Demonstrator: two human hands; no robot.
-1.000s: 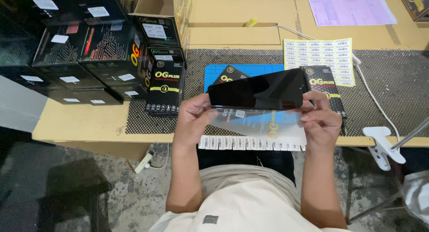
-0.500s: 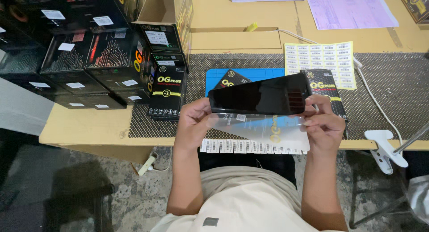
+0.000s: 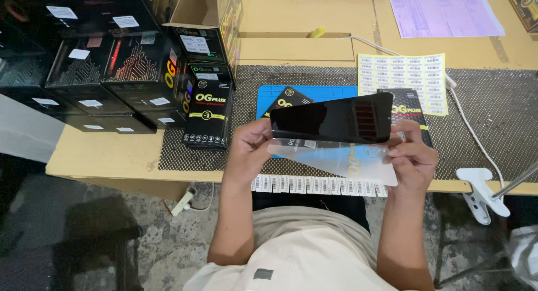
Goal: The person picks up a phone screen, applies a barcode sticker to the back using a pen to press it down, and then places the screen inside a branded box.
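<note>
Head view, left hand (image 3: pixel 246 153) and right hand (image 3: pixel 413 156), each grip pinching dark glass panel (image 3: pixel 332 119) ends

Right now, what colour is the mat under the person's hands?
Blue mat, head view.

Black boxes (image 3: pixel 112 72) stacked left; yellow label sheet (image 3: pixel 403 78) upper right; white label strip (image 3: pixel 319 184) at table edge.

A pale wooden table (image 3: pixel 101 156) stands on mottled grey concrete floor (image 3: pixel 168 240).
</note>
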